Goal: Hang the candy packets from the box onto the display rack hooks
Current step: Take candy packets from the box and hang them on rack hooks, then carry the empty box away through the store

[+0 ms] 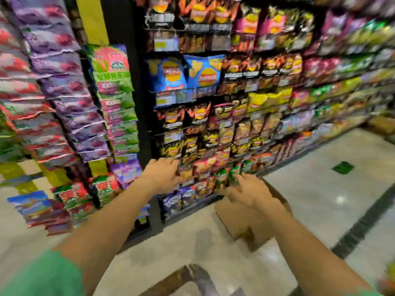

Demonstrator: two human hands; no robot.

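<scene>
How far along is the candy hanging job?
Done: the display rack on the left already hangs full of packets. In hand: right hand pinches green packets above the cardboard box; left hand is open, holding nothing. Left: these packets; box contents hidden, frame blurred.

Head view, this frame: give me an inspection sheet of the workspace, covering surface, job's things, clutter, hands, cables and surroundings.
Surface: glossy pale tiled floor with dark inlay strips.
Job's things: brown cardboard box on the floor by the shelf foot, contents hidden; green and red packets at the right hand's fingertips; display rack on the left hung with overlapping purple, red and green packets.
Clutter: green patch on the floor, too blurred to identify.
Hands: left hand reaching forward, fingers relaxed, holding nothing; right hand over the box, grip blurred.
Cables: nothing seen.
Surroundings: snack shelves filled with chip bags; frame motion-blurred.
</scene>
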